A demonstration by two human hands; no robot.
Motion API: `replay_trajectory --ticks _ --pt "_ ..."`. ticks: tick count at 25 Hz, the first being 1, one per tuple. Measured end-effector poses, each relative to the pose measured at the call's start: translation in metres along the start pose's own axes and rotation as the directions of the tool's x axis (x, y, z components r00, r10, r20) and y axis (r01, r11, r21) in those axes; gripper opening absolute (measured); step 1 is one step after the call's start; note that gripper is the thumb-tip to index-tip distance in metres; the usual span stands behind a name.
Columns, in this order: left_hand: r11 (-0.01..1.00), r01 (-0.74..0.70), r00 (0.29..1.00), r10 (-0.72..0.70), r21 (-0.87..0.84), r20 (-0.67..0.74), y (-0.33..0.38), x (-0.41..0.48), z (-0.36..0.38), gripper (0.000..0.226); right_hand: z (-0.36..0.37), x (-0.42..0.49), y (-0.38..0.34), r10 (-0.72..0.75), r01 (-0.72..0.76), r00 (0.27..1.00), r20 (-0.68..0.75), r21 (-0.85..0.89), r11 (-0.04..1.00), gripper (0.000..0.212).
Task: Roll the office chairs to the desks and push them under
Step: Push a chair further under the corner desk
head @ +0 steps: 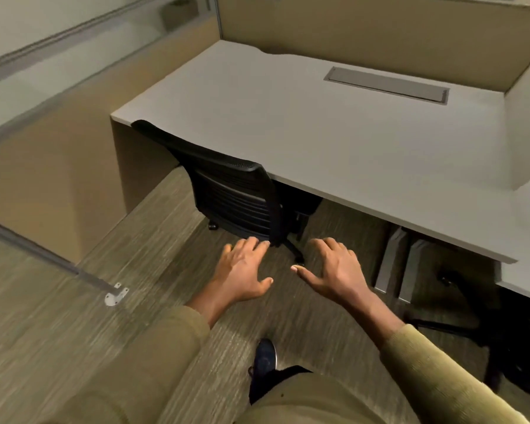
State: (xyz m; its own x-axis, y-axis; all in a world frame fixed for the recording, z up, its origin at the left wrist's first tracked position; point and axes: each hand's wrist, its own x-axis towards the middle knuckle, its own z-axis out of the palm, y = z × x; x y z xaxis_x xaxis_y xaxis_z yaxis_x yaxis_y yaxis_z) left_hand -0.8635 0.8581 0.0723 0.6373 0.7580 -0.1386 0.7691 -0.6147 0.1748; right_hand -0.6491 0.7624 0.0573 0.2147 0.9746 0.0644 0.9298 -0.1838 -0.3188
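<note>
A black mesh-backed office chair (233, 194) stands tucked under the left part of a grey desk (303, 123); its seat is hidden beneath the top and its backrest rests against the desk's front edge. My left hand (245, 270) hovers open, palm down, just in front of the chair's lower back; whether its fingertips touch the chair I cannot tell. My right hand (337, 270) is open too, fingers spread, held apart from the chair to its right. Neither hand holds anything.
The dark base of a second chair (471, 328) shows at the lower right under a neighbouring desk (527, 280). Grey desk legs (395, 264) stand to the right. A glass partition with a floor bracket (116, 294) runs along the left. My shoe (266, 356) is on the carpet.
</note>
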Motion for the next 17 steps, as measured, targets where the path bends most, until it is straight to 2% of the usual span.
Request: replay_trajectory --ticks 8,11,13,17 --pt "0.997 0.041 0.994 -0.047 -0.066 -0.100 -0.111 0.073 -0.059 0.082 -0.023 0.129 -0.074 -0.050 0.052 0.997 -0.063 0.032 0.998 0.080" --pt "0.993 0.023 0.978 -0.047 -0.118 -0.204 -0.158 0.105 -0.084 0.070 -0.025 0.174 -0.103 -0.031 0.036 0.993 -0.117 0.040 0.999 0.076" --pt "0.989 0.000 0.937 -0.053 -0.151 -0.346 -0.176 0.117 -0.096 0.058 -0.024 0.191 -0.118 -0.034 0.041 0.988 -0.148 0.043 0.998 0.075" --pt "0.986 0.036 0.884 -0.107 -0.161 -0.456 -0.238 0.157 -0.118 0.054 -0.010 0.242 -0.162 0.009 -0.011 0.996 -0.090 -0.022 1.000 0.083"
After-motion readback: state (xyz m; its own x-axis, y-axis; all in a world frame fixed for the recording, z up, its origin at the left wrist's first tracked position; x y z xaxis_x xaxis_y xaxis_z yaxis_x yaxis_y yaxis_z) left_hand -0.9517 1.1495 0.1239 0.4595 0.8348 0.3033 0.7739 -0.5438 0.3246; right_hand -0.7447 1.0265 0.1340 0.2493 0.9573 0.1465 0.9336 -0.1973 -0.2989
